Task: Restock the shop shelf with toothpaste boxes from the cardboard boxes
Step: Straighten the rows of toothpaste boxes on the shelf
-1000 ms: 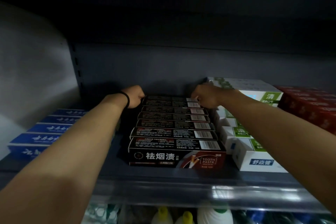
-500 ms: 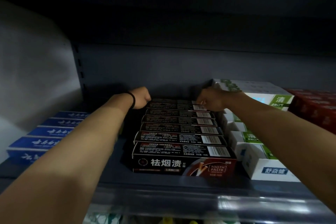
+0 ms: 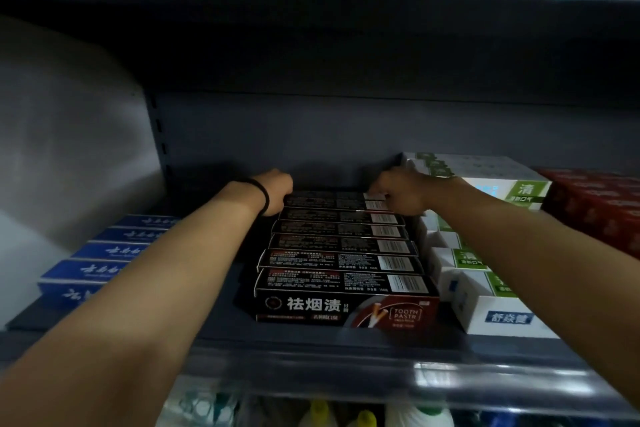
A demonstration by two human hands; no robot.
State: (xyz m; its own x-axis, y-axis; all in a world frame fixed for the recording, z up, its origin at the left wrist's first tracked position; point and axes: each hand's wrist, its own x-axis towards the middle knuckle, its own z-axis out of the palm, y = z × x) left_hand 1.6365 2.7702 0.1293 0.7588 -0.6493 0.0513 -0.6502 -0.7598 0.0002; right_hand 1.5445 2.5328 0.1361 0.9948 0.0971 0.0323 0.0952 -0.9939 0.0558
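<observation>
Head view is showing the fingers of the left hand (image 3: 277, 191) and right hand (image 3: 398, 191) curling round the ends of the rearmost black toothpaste box (image 3: 334, 199), seating it behind its row on the shelf (image 3: 311, 340); next, I judge, letting go gently and fetching more.

A shop aisle, dimly lit. Grey metal shelf (image 3: 311, 340) with slotted upright and clear price rail along its front edge. Retail rows of boxed toothpaste: black boxes (image 3: 343, 284) in the middle, blue boxes (image 3: 100, 267) left, white-and-green boxes (image 3: 485, 291) and red boxes (image 3: 595, 211) right. Bottles (image 3: 363, 418) on the shelf below.
</observation>
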